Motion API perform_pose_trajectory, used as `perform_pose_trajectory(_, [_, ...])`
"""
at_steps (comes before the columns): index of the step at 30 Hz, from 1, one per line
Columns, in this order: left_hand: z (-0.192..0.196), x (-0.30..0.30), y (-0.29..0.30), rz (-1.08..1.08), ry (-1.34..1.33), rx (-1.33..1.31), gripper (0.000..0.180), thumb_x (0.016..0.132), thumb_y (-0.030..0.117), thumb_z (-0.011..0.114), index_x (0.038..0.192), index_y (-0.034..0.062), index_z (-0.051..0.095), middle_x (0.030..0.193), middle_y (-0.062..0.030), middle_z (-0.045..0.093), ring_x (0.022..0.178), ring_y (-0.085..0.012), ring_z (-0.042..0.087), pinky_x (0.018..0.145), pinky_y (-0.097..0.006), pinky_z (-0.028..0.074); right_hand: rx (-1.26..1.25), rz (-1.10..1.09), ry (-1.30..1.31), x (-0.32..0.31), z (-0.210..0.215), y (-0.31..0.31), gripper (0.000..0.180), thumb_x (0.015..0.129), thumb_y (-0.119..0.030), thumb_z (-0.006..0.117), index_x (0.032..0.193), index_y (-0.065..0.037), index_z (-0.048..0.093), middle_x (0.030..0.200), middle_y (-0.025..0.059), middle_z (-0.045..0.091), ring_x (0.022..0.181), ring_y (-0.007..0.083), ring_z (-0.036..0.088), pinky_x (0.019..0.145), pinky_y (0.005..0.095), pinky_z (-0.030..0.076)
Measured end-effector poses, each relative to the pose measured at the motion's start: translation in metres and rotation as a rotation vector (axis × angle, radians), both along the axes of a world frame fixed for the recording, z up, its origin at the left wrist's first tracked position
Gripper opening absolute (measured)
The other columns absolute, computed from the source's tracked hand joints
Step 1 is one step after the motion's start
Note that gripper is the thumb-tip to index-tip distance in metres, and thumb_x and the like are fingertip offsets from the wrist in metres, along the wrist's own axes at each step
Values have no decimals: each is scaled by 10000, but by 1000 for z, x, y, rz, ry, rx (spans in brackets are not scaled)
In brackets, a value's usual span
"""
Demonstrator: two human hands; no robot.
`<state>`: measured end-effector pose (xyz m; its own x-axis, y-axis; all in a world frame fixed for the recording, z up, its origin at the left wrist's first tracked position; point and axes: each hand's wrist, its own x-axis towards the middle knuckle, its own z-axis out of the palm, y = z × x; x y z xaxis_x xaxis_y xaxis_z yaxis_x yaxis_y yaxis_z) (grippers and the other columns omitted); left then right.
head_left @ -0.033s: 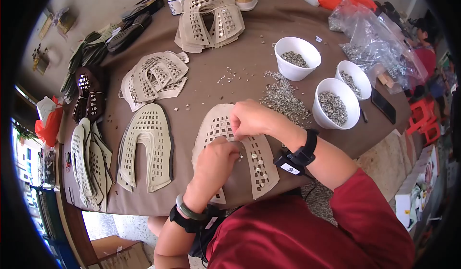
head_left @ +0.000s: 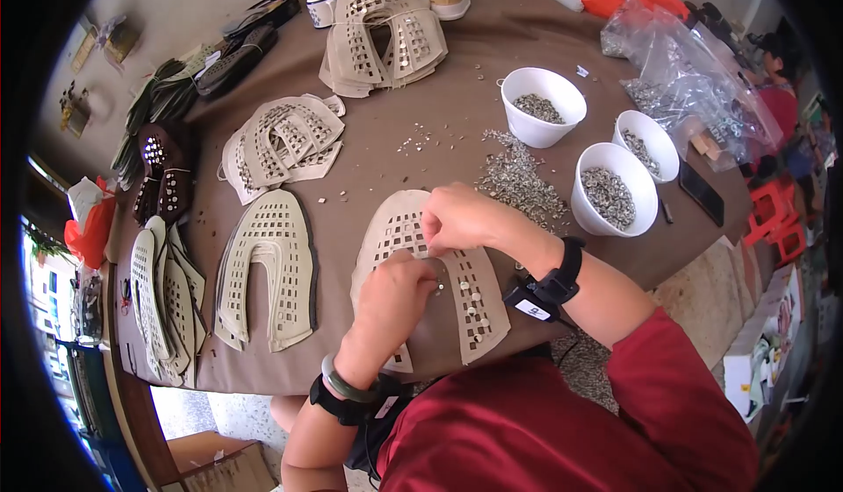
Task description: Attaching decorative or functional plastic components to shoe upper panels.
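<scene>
A beige U-shaped shoe upper [head_left: 393,220] with rows of square holes lies at the near edge of the table, its curve pointing away from me. My left hand [head_left: 397,294] is closed with its fingertips pinching the upper's inner edge. Against the curve's right side my right hand [head_left: 458,220] is closed, thumb and fingertips pressed together low over the holes. Whatever is in its fingertips is hidden. Several shiny flat studs [head_left: 474,309] sit on the upper's right leg. To its left lies a stack of similar perforated uppers [head_left: 294,229].
White cups of small metal pieces [head_left: 639,215] stand at the right, beside a loose pile [head_left: 522,180] of them. A phone [head_left: 701,195] and clear plastic bags [head_left: 685,71] lie beyond. More uppers [head_left: 285,141] lie at the left, with a tied bundle [head_left: 386,44] at the back.
</scene>
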<state>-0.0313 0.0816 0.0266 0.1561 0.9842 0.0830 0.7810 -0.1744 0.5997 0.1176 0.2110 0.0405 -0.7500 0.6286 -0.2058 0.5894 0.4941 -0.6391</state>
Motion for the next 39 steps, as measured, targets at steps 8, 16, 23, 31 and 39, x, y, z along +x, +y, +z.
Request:
perform_pose_trajectory(8, [0,2,-5,-7,24,23,63,828,80,685,859,31,708,855,-140,635,801,-363,645,728,-445,509,234,-173,107,64,29,-26,65,716,-69,726,755,-17,725,741,159,711,719,325,701,675,394,544])
perform_pose_trajectory(16, [8,9,-11,-65,242,-59,93,870,124,657,874,59,723,887,-115,643,829,-350,660,750,-448,528,240,-214,-126,99,10,-57,78,725,-103,761,752,-38,728,729,162,696,707,346,685,671,425,535])
perform_pose_trajectory(23, [9,7,-18,-54,264,-70,114,884,127,638,872,61,730,898,-118,648,822,-354,664,753,-449,528,350,-149,-132,90,5,-53,78,778,-102,712,761,-28,727,715,176,682,712,361,678,681,435,537])
perform_pose_trajectory(31, [10,-1,-23,-54,155,-61,111,878,116,634,885,60,730,891,-126,649,819,-351,660,739,-447,528,273,-218,261,44,-3,-39,117,846,-94,668,850,19,696,766,193,686,718,367,675,672,417,518])
perform_pose_trajectory(39, [9,-15,-29,27,227,-43,110,863,109,654,899,63,748,889,-126,666,816,-356,663,740,-445,533,131,-193,277,21,-21,-21,126,838,-109,702,893,2,728,785,170,713,705,275,699,677,355,528])
